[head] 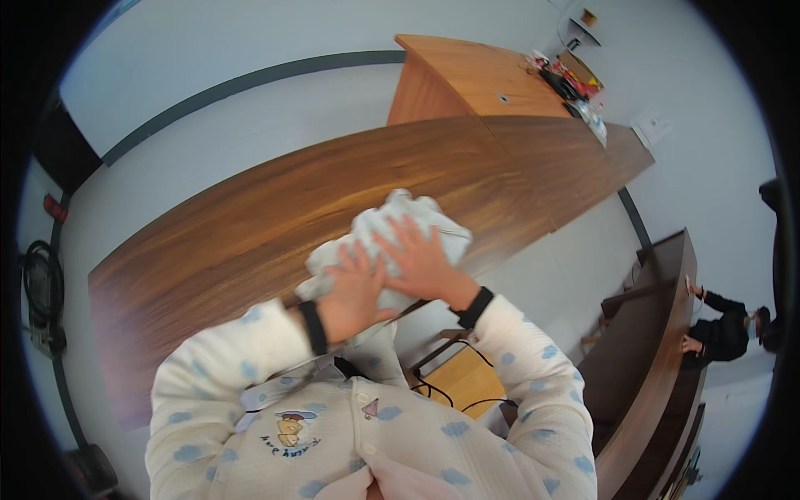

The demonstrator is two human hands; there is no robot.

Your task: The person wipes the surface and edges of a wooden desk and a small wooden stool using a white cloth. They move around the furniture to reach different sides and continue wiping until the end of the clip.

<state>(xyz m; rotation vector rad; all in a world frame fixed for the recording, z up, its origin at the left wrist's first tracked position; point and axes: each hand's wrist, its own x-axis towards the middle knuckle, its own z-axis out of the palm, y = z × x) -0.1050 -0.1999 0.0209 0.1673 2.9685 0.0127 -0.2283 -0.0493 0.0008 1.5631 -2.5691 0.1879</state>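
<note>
A rumpled white cloth (400,203), perhaps a garment, lies bunched near the front edge of the long wooden table (250,206). Both my hands press down on it from above with fingers spread. My left hand (353,287) rests on its left part, thumb pointing towards my body. Just right of it, my right hand (419,259) lies across the cloth's middle and right side. The fingers are not curled around the fabric, and part of the cloth is hidden under the palms. Both wrists have black cuffs below cream sleeves with blue clouds.
A lighter wooden desk (456,69) adjoins the table's far side. Cables, bags and a cardboard box (578,67) lie at its right end. A wooden stool (472,381) with black cables is by my right side. A person (725,331) stands at a dark bench (644,350).
</note>
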